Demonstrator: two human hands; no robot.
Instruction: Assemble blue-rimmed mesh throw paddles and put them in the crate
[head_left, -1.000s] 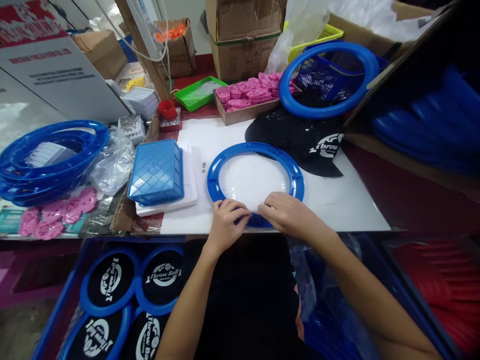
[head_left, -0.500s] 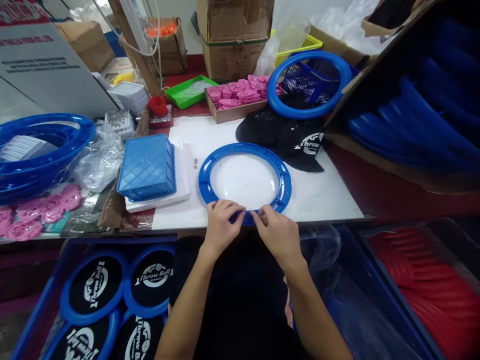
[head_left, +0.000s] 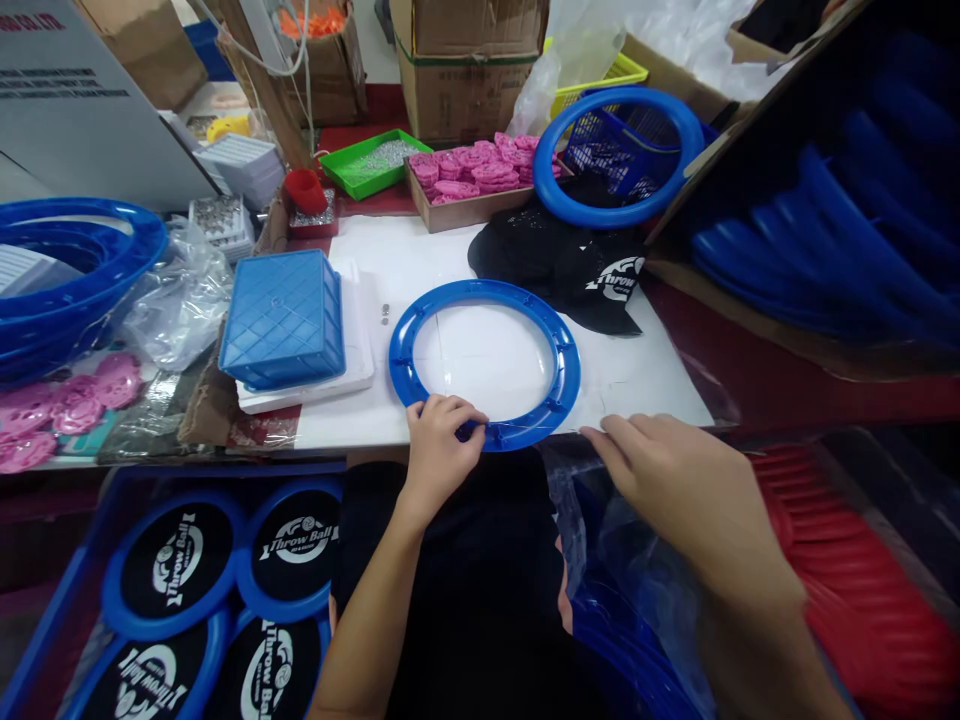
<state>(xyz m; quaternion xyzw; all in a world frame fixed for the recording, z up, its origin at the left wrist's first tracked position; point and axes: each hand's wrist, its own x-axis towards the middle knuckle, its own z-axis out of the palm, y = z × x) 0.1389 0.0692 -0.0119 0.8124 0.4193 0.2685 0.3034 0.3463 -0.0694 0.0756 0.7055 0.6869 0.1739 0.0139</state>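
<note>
A blue plastic ring lies channel side up on the white work surface at the near edge. My left hand is closed on the ring's near rim, thumb and fingertips pinched together. From that spot a thin pale thread runs to the right across the rim. My right hand, off to the right of the ring, pinches the thread's other end between thumb and forefinger. Behind the ring lie black fabric pieces with white print. Two small metal bits sit to the ring's left.
An upturned blue basket stands left on white sheets. Behind are a box of pink pieces, a green tray and another blue ring. Below left, a bin holds finished-looking printed discs; red rings lie lower right.
My right hand has moved away to the right from the ring's near rim, drawing the thread out. My left hand stays at the rim. The view has shifted slightly.
</note>
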